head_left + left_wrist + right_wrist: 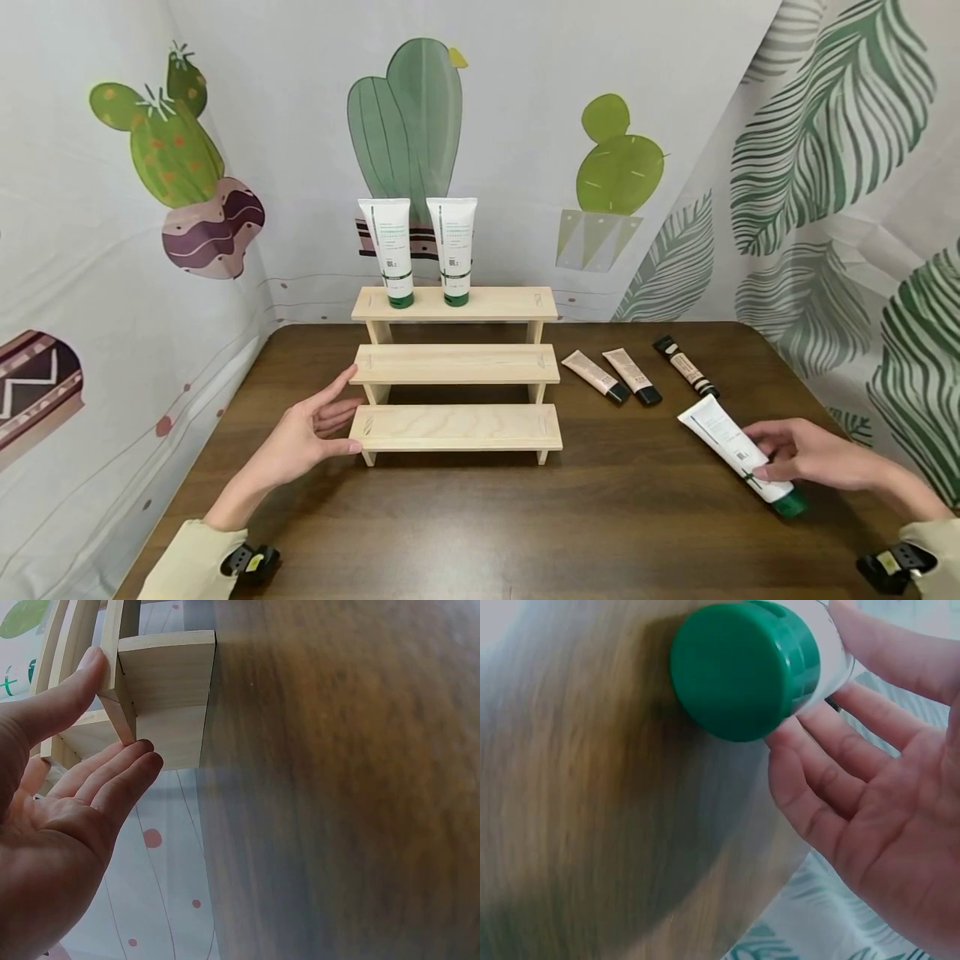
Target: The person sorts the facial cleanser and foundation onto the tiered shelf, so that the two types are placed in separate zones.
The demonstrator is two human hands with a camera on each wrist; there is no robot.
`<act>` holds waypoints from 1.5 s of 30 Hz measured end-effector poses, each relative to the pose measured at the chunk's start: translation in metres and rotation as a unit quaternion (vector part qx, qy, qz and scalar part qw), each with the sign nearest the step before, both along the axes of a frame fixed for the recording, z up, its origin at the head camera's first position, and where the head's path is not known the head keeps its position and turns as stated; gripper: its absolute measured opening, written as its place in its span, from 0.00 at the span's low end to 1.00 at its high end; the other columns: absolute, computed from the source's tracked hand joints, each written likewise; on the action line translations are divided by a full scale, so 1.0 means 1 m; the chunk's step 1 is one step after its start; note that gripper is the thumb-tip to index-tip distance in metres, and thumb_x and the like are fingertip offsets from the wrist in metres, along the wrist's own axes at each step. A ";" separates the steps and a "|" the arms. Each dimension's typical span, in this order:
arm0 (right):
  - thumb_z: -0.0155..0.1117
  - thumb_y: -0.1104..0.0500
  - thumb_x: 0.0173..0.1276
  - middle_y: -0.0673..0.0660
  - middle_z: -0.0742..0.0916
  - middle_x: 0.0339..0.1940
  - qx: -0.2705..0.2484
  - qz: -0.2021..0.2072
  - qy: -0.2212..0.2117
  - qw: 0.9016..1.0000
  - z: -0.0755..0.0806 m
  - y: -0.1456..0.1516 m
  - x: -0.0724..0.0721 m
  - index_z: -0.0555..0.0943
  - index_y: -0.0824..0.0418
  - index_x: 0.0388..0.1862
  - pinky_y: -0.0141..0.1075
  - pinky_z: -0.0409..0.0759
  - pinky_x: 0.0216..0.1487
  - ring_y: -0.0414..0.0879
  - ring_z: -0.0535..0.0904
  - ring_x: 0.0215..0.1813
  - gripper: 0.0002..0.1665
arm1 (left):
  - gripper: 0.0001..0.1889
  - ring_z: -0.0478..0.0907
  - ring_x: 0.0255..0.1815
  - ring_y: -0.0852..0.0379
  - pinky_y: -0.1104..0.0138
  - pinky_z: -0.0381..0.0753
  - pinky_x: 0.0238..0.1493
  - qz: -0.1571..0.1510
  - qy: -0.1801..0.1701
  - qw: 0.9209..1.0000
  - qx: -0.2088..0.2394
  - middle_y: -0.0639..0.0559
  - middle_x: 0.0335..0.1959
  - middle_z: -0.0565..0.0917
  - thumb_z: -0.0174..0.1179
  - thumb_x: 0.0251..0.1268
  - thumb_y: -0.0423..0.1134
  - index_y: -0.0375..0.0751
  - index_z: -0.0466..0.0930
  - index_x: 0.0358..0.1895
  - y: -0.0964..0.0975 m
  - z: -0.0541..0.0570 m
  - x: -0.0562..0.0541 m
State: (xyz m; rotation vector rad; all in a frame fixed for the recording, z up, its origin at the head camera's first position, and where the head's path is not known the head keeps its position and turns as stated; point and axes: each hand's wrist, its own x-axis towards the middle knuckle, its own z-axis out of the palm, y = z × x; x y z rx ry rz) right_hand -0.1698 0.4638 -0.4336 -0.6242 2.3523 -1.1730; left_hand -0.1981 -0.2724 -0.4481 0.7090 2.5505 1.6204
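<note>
Right of the pale three-tiered wooden stand (pixel 456 363), the right hand (pixel 813 454) grips a white, green-capped plastic tube (pixel 722 433); the left hand (pixel 306 437), fingers extended, touches the stand's left end, where a nudge might topple two matching upright tubes (pixel 392 242) on top.

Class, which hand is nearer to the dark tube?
Right. The right hand grips a white tube, in front and right of the dark tube; the left hand is at the left end of the wooden stand.
</note>
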 end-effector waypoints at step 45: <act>0.77 0.63 0.68 0.59 0.90 0.43 -0.008 -0.109 0.133 0.985 0.033 -0.118 -0.024 0.78 0.78 0.63 0.35 0.88 0.39 0.44 0.87 0.42 0.31 | 0.58 0.77 0.68 0.36 0.51 0.80 0.64 0.001 0.001 1.000 -0.004 0.27 0.67 0.77 0.79 0.55 0.26 0.54 0.54 0.87 0.000 0.000 0.000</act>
